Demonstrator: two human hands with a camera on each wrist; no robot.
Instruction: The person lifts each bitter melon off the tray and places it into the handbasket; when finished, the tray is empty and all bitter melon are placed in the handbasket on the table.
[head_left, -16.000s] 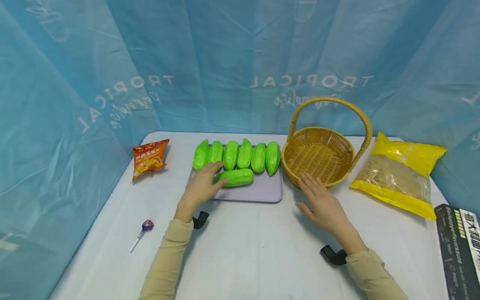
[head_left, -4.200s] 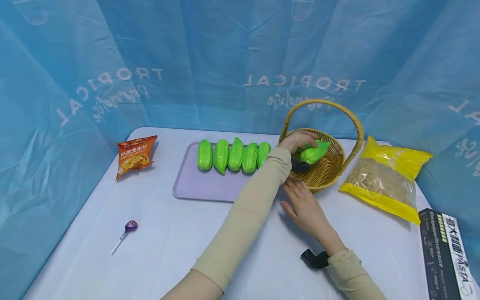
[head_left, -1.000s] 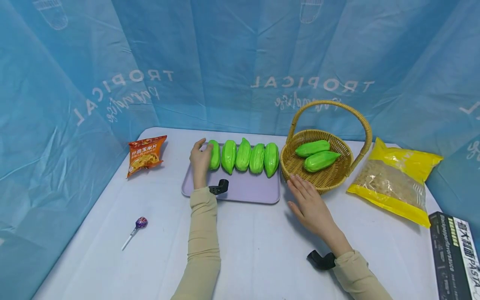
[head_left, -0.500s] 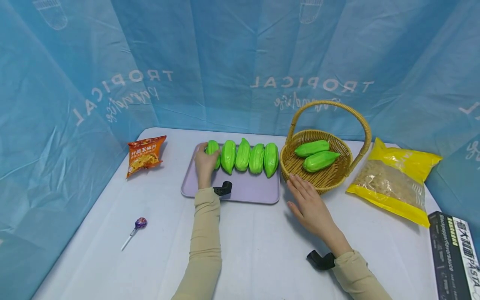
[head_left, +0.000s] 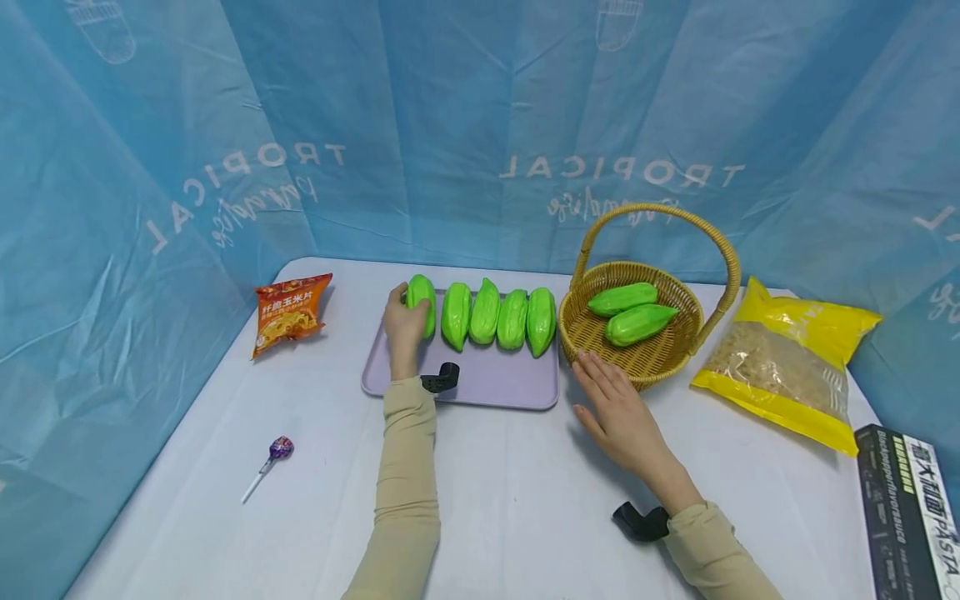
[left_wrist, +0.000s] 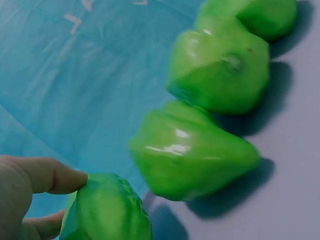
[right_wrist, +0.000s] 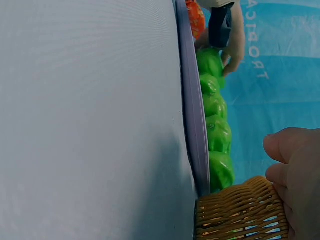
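At the left end of the pale purple tray (head_left: 495, 390), my left hand (head_left: 406, 327) grips a bright green ridged gourd (head_left: 422, 302). In the left wrist view, thumb and finger close on this gourd (left_wrist: 107, 210), apart from its neighbours. Several more green gourds (head_left: 486, 312) lie side by side on the tray. Two gourds (head_left: 641, 323) rest inside the woven basket (head_left: 577, 337) to the right. My right hand (head_left: 618, 417) has straight fingers laid against the basket's near side; the right wrist view shows them beside the wicker wall (right_wrist: 245, 210).
An orange snack bag (head_left: 291, 315) lies at the back left, with a lollipop (head_left: 279, 450) nearer the front. Right of the basket is a yellow bag (head_left: 795, 358), then a black pasta box (head_left: 892, 500). The basket's tall handle (head_left: 660, 208) arches above it. Blue curtains (head_left: 450, 125) surround the table.
Two gourds have gone from the tray into the basket. Over the last second, my left hand has closed on the leftmost gourd and shifted it slightly left and up. The right hand stays put.
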